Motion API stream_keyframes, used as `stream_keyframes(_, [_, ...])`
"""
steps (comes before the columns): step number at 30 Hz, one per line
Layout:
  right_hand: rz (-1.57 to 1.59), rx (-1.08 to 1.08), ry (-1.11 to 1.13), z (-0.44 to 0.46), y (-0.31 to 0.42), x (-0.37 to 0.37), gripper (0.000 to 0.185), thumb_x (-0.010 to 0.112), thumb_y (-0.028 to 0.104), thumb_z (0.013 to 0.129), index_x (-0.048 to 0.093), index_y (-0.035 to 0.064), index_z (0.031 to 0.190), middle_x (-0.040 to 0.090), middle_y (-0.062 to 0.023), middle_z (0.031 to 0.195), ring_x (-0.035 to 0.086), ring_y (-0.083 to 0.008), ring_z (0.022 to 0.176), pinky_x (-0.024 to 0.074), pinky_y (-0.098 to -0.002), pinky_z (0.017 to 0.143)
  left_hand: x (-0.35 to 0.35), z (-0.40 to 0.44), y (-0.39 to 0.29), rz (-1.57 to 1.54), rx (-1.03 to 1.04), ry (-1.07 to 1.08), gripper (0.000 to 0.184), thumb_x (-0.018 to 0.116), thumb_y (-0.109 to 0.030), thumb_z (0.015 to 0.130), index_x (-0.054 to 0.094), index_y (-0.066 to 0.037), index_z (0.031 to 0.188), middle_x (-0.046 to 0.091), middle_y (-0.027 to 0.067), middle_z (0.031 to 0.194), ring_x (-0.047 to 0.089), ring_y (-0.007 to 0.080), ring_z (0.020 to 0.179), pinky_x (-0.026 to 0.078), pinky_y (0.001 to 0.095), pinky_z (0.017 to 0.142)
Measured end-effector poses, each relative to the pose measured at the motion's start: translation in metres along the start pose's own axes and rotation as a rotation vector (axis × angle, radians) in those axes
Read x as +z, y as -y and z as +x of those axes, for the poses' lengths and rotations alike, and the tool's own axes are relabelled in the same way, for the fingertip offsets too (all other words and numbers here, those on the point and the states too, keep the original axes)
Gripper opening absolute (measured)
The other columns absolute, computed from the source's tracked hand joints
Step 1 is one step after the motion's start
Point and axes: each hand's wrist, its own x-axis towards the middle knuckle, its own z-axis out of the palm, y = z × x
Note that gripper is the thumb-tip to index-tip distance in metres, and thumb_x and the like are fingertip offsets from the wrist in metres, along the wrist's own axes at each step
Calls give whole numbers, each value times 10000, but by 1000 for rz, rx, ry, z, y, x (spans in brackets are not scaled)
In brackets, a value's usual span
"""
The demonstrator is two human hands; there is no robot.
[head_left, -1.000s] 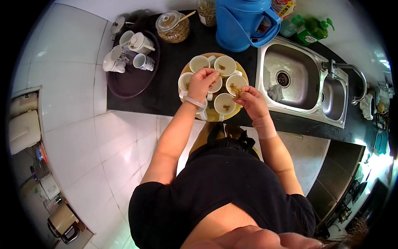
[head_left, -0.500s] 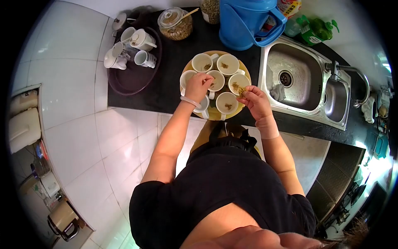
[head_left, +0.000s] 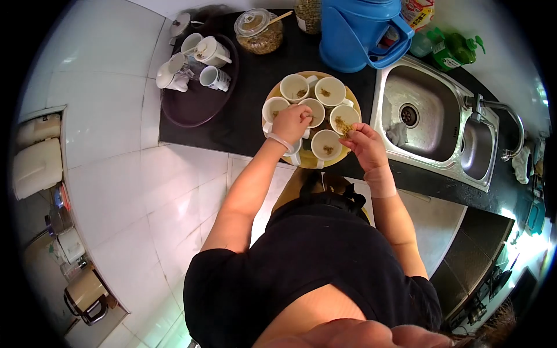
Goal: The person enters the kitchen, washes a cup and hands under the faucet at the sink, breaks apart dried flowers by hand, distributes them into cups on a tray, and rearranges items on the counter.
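Several white cups stand close together on a round yellow tray [head_left: 340,160], and dried brownish bits lie in most of them. My left hand [head_left: 292,123] is over the left part of the tray, its fingertips pinched at the middle cup [head_left: 314,107]; what they hold, if anything, is too small to name. Between the fingertips of my right hand [head_left: 366,145] is a clump of dried herb [head_left: 346,129], just above the right cup [head_left: 341,116]. Beneath that clump, nearer my body, sits another cup [head_left: 326,145] with bits at its bottom.
A dark oval tray [head_left: 187,110] with white cups and a lidded pot is at the left. Behind stand a glass jar [head_left: 259,42] with a wooden handle, a blue jug [head_left: 354,35] and a green bottle [head_left: 454,52]. The steel sink [head_left: 423,104] lies right.
My left hand has come back from the rear cups to the middle cup, its fingers lower. My right hand stays by the right cup with the clump. The whole view has shifted slightly.
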Motion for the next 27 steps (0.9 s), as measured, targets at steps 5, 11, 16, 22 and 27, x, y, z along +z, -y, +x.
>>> stream_keyframes(5, [27, -3, 15, 1, -2, -3, 110, 526, -17, 802, 530, 2, 910, 559, -56, 870, 581, -154, 768, 529, -308, 746, 1, -1, 5, 25, 65, -74, 123, 593, -107, 742, 633, -78, 855, 576, 97, 795, 578, 235, 671, 472, 325, 632])
stream_keyframes(11, [41, -14, 19, 0, -2, -2, 103, 538, -10, 812, 528, -4, 914, 563, -64, 874, 586, -162, 773, 527, -315, 764, -9, 0, 4, -382, -152, -33, 120, 612, -107, 777, 633, -20, 858, 621, 58, 762, 573, 116, 655, 456, 233, 614])
stream_keyframes(16, [59, -23, 18, 2, -5, 0, 107, 526, -8, 817, 533, -7, 923, 576, -75, 883, 594, -178, 802, 518, -327, 788, -7, -10, -11, -623, -239, -37, 109, 614, -90, 796, 625, -4, 863, 621, 35, 772, 560, 73, 685, 452, 204, 622])
stream_keyframes(22, [93, -33, 1, 6, -10, 10, 121, 552, -18, 805, 536, -11, 925, 573, -73, 888, 599, -178, 804, 523, -307, 773, 22, -30, -42, -770, -172, 109, 148, 626, -115, 800, 603, -7, 899, 610, 23, 773, 547, 62, 686, 449, 199, 628])
stream_keyframes(27, [75, -20, 1, 7, -9, 16, 118, 554, -14, 807, 536, -11, 924, 579, -75, 901, 601, -176, 805, 523, -292, 766, 24, -27, -41, -737, -160, 111, 103, 593, -90, 820, 584, -7, 881, 585, 2, 771, 527, 55, 678, 439, 192, 624])
